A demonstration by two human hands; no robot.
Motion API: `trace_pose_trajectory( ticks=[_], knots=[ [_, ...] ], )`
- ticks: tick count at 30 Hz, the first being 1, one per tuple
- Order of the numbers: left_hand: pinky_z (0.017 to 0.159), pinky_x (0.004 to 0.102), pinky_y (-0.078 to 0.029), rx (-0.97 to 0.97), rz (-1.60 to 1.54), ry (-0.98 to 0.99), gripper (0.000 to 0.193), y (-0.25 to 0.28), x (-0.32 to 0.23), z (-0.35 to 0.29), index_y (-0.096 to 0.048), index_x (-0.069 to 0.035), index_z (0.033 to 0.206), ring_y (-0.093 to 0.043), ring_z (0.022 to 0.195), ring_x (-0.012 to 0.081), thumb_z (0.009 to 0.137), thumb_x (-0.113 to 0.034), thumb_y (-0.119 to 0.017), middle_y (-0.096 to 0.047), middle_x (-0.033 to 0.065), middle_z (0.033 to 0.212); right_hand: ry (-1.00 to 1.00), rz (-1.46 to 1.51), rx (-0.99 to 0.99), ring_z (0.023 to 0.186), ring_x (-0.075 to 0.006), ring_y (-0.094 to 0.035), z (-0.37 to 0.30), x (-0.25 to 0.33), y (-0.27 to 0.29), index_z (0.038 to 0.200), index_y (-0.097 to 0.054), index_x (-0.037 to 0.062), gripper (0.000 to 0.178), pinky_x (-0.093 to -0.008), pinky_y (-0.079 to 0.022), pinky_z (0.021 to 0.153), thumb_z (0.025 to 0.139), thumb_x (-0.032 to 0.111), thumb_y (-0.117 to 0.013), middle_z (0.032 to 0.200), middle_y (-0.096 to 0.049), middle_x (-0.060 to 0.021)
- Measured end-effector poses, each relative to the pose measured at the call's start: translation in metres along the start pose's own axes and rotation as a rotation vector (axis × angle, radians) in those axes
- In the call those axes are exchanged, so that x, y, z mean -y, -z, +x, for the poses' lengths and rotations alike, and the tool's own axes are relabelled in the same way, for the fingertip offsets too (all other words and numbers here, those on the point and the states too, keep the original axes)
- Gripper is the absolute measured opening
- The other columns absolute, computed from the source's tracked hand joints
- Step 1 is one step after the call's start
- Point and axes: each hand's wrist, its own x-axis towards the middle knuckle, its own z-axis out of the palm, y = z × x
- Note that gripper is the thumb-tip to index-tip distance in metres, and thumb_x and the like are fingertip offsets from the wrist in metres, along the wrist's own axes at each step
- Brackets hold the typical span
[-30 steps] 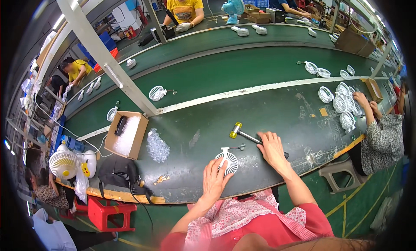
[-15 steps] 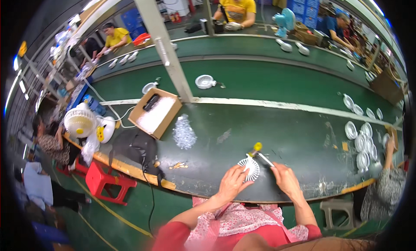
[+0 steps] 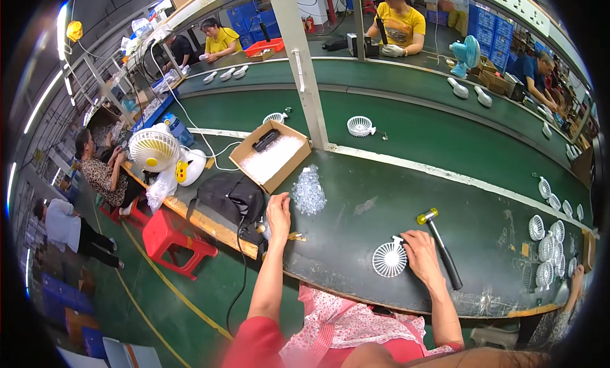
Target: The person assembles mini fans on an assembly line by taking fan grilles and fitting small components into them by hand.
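Note:
My left hand (image 3: 278,217) is at the left edge of a pile of small clear plastic pieces (image 3: 309,191). Its fingers are loosely bent, with nothing visible in them. On the dark work table lies a round white fan grille (image 3: 389,260) with slotted ribs and a short neck. My right hand (image 3: 419,254) has its fingertips closed at that neck, on the grille's right side. A hammer (image 3: 447,259) with a yellow head and black handle rests on the table just right of that hand.
An open cardboard box (image 3: 270,157) with clear pieces and a dark object stands beyond my left hand. A black bag (image 3: 229,193) lies left of it. Several white fan grilles (image 3: 546,247) are stacked at the right. A metal post (image 3: 305,69) rises at the table's far edge; green conveyors run behind.
My left hand has left the grille and moved left to the clear pieces. The hammer has been put down, and my right hand has moved to the grille. The view has shifted.

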Motion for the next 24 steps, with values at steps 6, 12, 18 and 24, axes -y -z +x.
trace_pose_trajectory(
  ticks=[6,12,18,24],
  knots=[
    [0.066,0.0358,-0.05,0.065,0.122,-0.12,0.012,-0.008,0.017,0.014,-0.072,-0.001,0.093,-0.064,0.07,0.0259,0.081,-0.004,-0.074,-0.065,0.0135,0.083,-0.048,0.005,0.044,0.093,-0.0281,-0.055,0.007,-0.003,-0.01,0.103,-0.07,0.0035,0.019,-0.0397,-0.04,0.086,0.085,0.009,-0.068,0.094,-0.062,-0.0092],
    [0.065,0.0352,-0.051,0.089,0.07,-0.006,0.011,0.0,0.007,0.016,-0.067,0.002,0.089,-0.065,0.068,0.0242,0.085,-0.008,-0.072,-0.067,0.0153,0.079,-0.063,0.121,-0.036,0.093,-0.0263,-0.058,0.005,0.001,-0.015,0.096,-0.068,0.0034,0.013,-0.0389,-0.04,0.087,0.087,0.012,-0.068,0.09,-0.063,-0.0079],
    [0.079,0.0253,-0.05,0.231,-0.835,0.416,0.013,-0.008,-0.073,-0.038,-0.065,-0.002,0.103,-0.062,0.088,0.0128,0.091,-0.005,-0.068,-0.066,0.0026,0.096,-0.313,0.636,-0.107,0.088,-0.0207,-0.071,-0.004,0.017,-0.021,0.108,-0.065,-0.0004,0.018,-0.0317,-0.057,0.077,0.092,0.009,-0.066,0.098,-0.072,-0.013],
    [0.085,0.0284,-0.052,0.829,-1.388,0.819,0.021,-0.031,-0.121,-0.099,-0.066,-0.004,0.114,-0.063,0.097,0.0134,0.094,-0.009,-0.066,-0.069,0.0066,0.105,-0.318,0.759,-0.226,0.092,-0.0179,-0.07,-0.004,0.047,-0.02,0.108,-0.065,-0.0006,0.02,-0.0309,-0.056,0.079,0.091,0.009,-0.069,0.098,-0.072,-0.0108]
  ],
)
